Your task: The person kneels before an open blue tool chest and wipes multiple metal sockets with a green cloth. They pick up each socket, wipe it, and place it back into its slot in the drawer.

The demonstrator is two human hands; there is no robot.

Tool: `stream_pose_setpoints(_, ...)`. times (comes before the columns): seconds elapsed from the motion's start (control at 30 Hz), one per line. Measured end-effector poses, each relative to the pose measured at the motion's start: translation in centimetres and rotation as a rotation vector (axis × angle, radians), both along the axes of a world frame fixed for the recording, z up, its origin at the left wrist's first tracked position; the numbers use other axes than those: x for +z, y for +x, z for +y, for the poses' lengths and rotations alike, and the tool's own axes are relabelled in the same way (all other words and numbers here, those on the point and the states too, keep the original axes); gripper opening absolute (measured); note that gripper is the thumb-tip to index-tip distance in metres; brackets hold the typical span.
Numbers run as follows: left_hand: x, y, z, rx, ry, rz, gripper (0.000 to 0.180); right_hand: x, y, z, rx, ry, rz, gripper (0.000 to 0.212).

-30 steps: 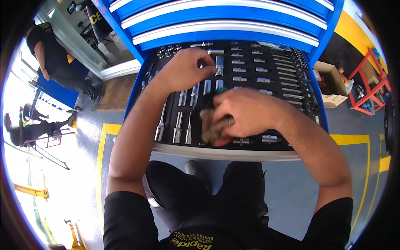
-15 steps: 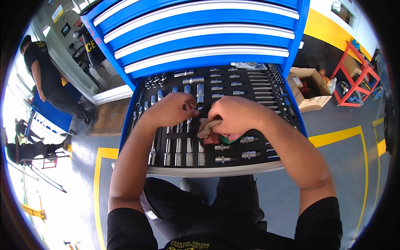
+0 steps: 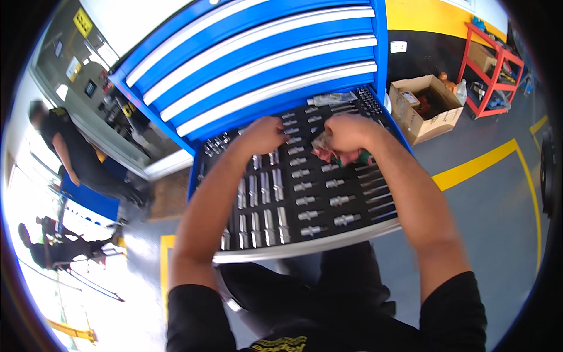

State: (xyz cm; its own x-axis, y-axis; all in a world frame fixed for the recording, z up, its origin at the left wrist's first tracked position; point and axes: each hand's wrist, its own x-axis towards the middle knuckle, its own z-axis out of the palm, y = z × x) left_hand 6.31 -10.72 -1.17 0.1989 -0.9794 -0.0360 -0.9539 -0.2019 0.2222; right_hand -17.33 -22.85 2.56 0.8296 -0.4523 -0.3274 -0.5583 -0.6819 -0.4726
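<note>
An open drawer (image 3: 316, 234) of a blue tool cabinet lies before me, its black foam holding rows of chrome sockets (image 3: 268, 227) and bit sockets (image 3: 347, 220). Over the far middle of the drawer, my left hand (image 3: 262, 138) is closed with its fingertips together; whatever it may hold is hidden. Beside it to the right, my right hand (image 3: 350, 138) grips a crumpled rag (image 3: 328, 154), reddish and beige with a green part, just above the bit sockets. Slim long bits (image 3: 375, 196) lie in the foam under my right forearm.
Shut drawers with white handle strips (image 3: 275, 82) rise behind the open one. A cardboard box (image 3: 425, 111) and a red shelf cart (image 3: 491, 70) stand on the right. At left, a person in dark clothes (image 3: 73, 144) stands near a blue table; another dark figure (image 3: 64, 246) is lower down.
My view has turned, so the cabinet appears tilted and shifted. Both hands have moved toward the drawer's far side and a little apart. The rag stays in my right hand.
</note>
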Motion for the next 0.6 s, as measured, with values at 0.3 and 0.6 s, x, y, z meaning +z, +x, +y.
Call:
stream_pose_setpoints(0.3, -0.5, -4.6, -7.7, 0.631, 0.041, -0.107, 0.036, -2.0, -0.7, -0.5, 0.036, 0.086, -0.055, 0.017)
stream_pose_setpoints(0.6, -1.6, 0.2, -8.3, 0.645, 0.024, 0.14, 0.036, -3.8, 0.2, -1.3, 0.087, 0.004, -0.131, 0.026)
